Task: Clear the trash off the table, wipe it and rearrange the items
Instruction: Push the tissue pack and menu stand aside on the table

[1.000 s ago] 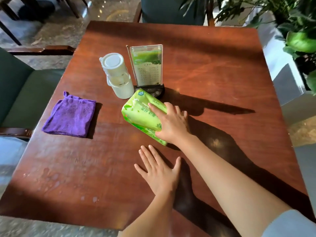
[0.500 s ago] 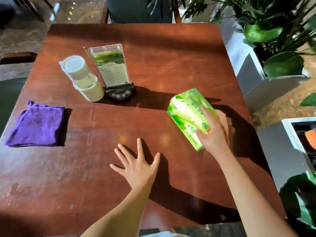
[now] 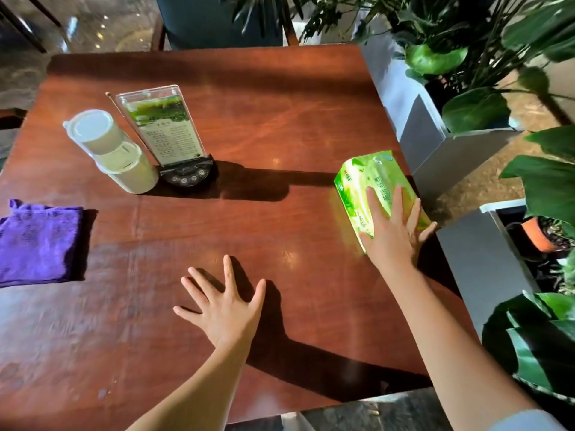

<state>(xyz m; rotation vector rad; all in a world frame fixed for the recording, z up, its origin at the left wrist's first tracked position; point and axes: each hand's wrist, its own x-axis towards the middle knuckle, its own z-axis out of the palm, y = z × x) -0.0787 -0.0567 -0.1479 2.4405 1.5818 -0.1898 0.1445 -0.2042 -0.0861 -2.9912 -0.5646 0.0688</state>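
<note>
A green tissue pack (image 3: 364, 178) lies at the right edge of the dark wooden table (image 3: 280, 119). My right hand (image 3: 392, 234) rests flat on its near end with straight, spread fingers, some reaching past the pack's right side. My left hand (image 3: 224, 306) presses flat on the table near the front middle, fingers spread, holding nothing. A folded purple cloth (image 3: 37, 241) lies at the left edge. At the back left stand a white lidded container (image 3: 115, 154) and, beside it, a clear menu stand (image 3: 165, 129) on a black base.
Grey planter boxes (image 3: 435, 144) (image 3: 479, 253) with large green leaves stand close along the table's right side. A dark chair (image 3: 214, 17) is at the far edge. Faint wet marks show at the table's front left corner.
My right hand has moved the tissue pack from beside the menu stand across to the table's right edge, and its fingers now lie flatter. The left hand stayed flat on the table.
</note>
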